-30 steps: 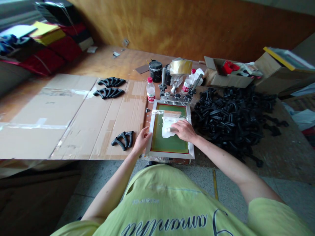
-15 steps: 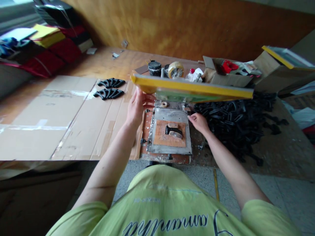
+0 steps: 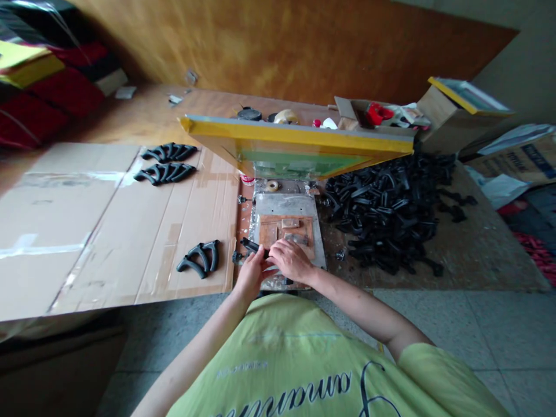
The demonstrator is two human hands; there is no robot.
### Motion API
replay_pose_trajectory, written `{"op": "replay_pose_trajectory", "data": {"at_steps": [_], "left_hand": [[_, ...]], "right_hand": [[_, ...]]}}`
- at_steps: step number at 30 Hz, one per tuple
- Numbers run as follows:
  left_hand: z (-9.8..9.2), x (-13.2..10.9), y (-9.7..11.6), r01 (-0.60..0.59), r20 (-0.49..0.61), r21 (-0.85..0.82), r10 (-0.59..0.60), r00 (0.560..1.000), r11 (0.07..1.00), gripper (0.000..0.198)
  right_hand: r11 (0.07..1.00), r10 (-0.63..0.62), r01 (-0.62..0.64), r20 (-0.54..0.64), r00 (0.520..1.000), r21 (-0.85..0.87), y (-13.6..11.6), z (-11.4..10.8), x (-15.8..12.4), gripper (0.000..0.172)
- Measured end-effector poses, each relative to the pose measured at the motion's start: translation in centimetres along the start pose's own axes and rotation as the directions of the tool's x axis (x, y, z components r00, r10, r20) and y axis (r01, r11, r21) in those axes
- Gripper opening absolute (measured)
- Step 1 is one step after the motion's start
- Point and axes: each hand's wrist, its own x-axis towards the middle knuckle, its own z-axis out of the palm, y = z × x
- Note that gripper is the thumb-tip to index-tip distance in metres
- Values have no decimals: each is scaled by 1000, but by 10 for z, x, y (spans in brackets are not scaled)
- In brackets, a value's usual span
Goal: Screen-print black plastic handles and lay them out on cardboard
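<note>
Both hands meet in front of me over the near edge of a metal base plate. My left hand is closed on a curved black plastic piece, whose far end points up and to the left. The fingers of my right hand close on the same piece's near end, which they partly hide. Under the hands, a wooden board with small raised blocks lies on the plate. Behind it, the yellow-edged screen frame stands tilted up, with green mesh inside.
Cardboard covers the left table, bearing two rows of black pieces and a smaller group. A large heap of black pieces lies right. Tape rolls, a dark tub and an open box stand behind the frame.
The screen frame has tilted further up and is out of my left hand. The black piece has left the wooden board and is in my hands, which have come together near me.
</note>
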Motion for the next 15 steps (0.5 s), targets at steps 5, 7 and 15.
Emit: {"op": "replay_pose_trajectory", "data": {"at_steps": [5, 7, 15], "left_hand": [[-103, 8, 13, -76, -376, 177, 139, 916, 981, 33], [-152, 10, 10, -10, -528, 221, 128, 840, 975, 30], [-223, 36, -4, 379, -544, 634, 41, 838, 674, 65]], "right_hand": [[954, 261, -271, -88, 961, -128, 107, -39, -3, 17], [875, 422, -443, -138, 896, -196, 161, -58, 1, 21], [621, 768, -768, -74, 637, -156, 227, -63, 36, 22]]}}
